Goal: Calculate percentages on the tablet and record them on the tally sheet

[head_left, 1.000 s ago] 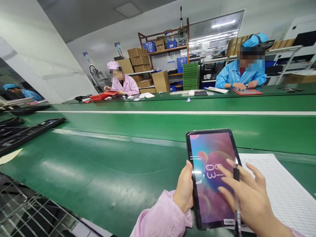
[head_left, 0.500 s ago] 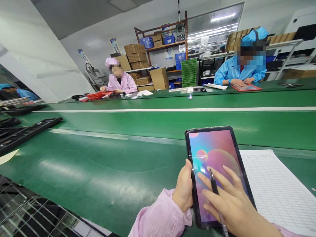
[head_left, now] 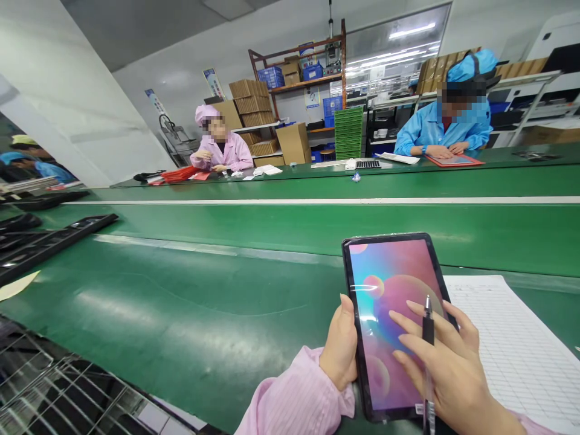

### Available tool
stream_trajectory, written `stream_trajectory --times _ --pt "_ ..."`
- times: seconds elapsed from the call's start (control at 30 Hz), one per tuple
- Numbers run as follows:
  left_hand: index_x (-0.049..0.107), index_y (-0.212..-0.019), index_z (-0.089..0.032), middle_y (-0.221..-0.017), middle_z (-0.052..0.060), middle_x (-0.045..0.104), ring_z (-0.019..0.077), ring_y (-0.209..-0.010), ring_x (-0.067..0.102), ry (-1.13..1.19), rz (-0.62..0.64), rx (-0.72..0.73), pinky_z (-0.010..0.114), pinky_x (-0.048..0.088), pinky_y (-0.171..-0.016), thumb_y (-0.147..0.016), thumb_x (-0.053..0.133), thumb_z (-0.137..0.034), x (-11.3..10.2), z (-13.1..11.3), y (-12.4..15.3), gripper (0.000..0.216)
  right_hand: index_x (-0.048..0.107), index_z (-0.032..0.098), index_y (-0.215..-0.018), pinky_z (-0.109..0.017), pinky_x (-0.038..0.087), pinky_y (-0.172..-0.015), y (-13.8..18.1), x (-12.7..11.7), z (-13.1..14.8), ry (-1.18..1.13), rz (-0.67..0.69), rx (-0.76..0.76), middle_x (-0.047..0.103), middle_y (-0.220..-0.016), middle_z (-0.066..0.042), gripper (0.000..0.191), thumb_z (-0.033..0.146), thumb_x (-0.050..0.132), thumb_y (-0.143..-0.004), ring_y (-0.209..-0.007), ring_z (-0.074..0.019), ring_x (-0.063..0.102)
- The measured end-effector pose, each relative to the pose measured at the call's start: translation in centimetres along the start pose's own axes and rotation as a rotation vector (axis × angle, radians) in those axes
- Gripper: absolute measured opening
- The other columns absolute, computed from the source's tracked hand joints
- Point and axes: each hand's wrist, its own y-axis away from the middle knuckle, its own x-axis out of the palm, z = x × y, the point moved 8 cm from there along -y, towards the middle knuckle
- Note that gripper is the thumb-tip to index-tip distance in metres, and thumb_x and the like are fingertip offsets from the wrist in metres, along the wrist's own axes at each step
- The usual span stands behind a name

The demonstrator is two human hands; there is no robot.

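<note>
At the near edge of the green belt, a tablet is propped up with its screen lit and its long axis running away from the wearer. The left hand clasps the tablet's left edge low down, thumb along the bezel. The right hand lies over the lower right of the screen with fingers spread; whether they touch the glass cannot be confirmed. A pen is pinched between those fingers, its tip pointing away along the tablet's length. A ruled sheet lies just beside the tablet on its right. Black trays sit well apart to the left, and a wire rack is at the near left. Across the belt sit a person in pink and a person in blue.
</note>
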Motion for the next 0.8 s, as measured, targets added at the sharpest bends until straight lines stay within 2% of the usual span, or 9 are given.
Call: stream_trajectory --times 0.13,0.33,0.57,0.8 --pt "0.066 -0.097 -0.011 -0.091 0.015 0.068 0.0318 -0.096 0.062 0.035 -0.014 -0.011 0.045 0.044 -0.089 -0.061 0.059 -0.074 0.0 0.0 0.0 0.073 0.056 0.015 -0.084 -0.051 0.032 -0.093 0.0 0.5 0.6 -0.042 0.003 0.013 0.07 -0.092 -0.012 0.01 0.011 0.049 -0.091 -0.094 -0.0281 0.059" --pt "0.066 -0.099 -0.011 -0.092 0.016 0.069 0.0339 -0.099 0.061 0.081 0.014 -0.024 0.046 0.044 -0.09 -0.057 0.062 -0.075 0.3 0.1 0.0 0.076 0.056 0.013 -0.086 -0.055 0.032 -0.092 0.2 0.9 1.0 -0.063 0.053 -0.072 0.069 -0.096 -0.015 0.006 0.009 0.052 -0.089 -0.099 -0.0316 0.056" --pt "0.067 -0.091 -0.01 -0.09 0.015 0.069 0.0331 -0.097 0.062 0.043 -0.038 0.001 0.044 0.043 -0.092 -0.056 0.061 -0.075 0.0 0.0 0.1 0.074 0.057 0.015 -0.087 -0.045 0.021 -0.106 -0.3 1.8 2.3 -0.149 0.154 -0.144 0.068 -0.105 -0.009 0.013 0.014 0.044 -0.092 -0.109 -0.0252 0.051" --pt "0.067 -0.09 -0.01 -0.091 0.015 0.069 0.0327 -0.1 0.06 0.023 -0.057 0.019 0.042 0.043 -0.091 -0.058 0.061 -0.074 -0.2 0.2 0.3 0.071 0.059 0.015 -0.089 -0.048 0.011 -0.11 -0.1 2.5 2.5 -0.11 0.225 -0.173 0.067 -0.107 -0.007 0.019 0.017 0.04 -0.095 -0.121 -0.0255 0.043"
